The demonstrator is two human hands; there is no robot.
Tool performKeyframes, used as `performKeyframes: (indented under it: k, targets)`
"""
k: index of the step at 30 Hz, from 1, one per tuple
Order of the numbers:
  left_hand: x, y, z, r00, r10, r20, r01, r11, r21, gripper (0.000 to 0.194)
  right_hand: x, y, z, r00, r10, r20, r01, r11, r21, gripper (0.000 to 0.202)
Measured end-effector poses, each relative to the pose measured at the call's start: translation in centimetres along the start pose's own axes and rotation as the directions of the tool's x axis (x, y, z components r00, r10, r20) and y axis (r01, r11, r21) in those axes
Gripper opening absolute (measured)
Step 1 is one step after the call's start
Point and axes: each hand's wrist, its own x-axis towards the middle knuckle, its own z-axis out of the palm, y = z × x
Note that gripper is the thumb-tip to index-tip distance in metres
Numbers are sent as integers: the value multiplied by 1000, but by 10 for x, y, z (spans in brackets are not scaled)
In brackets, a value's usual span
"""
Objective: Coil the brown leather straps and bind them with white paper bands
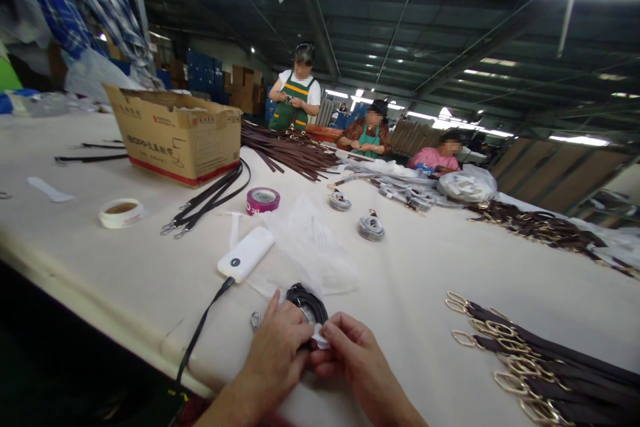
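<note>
Left hand: the left hand (280, 347) is laid over the near edge of a coiled black strap (306, 300), fingers pressed down on it; the coil is pinned to the table (125, 273) rather than lifted.
Right hand: the right hand (350, 347) is pinched on a small white tag (320, 335) at the coil's near side, thumb and forefinger closed on it.
Coiled black strap: found just beyond both hands, touching the left fingers; a metal clip (255, 320) is seen just left of the left hand.
White power bank (246, 253): set beyond the left hand, a black cable running from it toward the table's near edge.
Clear plastic bag (310, 240): spread just beyond the coil.
Brown straps with gold buckles (525, 353): stacked to the right of the right hand, well apart from it.
Cardboard box (175, 133): placed far beyond the left hand.
</note>
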Motion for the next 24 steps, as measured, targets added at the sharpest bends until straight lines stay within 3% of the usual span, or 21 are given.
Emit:
performKeyframes:
  k: [5,7,9,11,13,16,18,20,24]
  targets:
    - [2,-15,18,999,37,-22,-36,998,43,14,14,4,-12,997,-33,73,55,944,-327,43]
    - [7,-27,29,998,48,35,-51,994,100,13,21,2,-20,974,-142,175,219,786,-578,28]
    - [11,-36,37,998,29,64,-37,990,133,13,25,-4,-23,901,-296,316,431,535,-727,18]
    - [11,-36,36,999,17,45,-22,994,104,16,24,-12,-19,801,-409,437,579,339,-742,17]
    - [7,-27,26,1000,3,16,-3,1000,16,19,19,-22,-9,725,-474,499,648,226,-727,21]
    - [3,-10,-4,999,-47,18,49,982,-181,10,9,-41,9,656,-526,541,686,115,-719,21]
    - [4,0,-28,998,-13,57,33,937,-349,9,4,-57,20,668,-536,516,684,170,-709,19]
    - [8,8,-50,996,31,89,19,861,-507,10,0,-75,31,712,-548,438,654,290,-699,20]
    - [14,20,-79,972,85,219,110,660,-744,14,-4,-106,53,759,-580,296,625,522,-581,20]
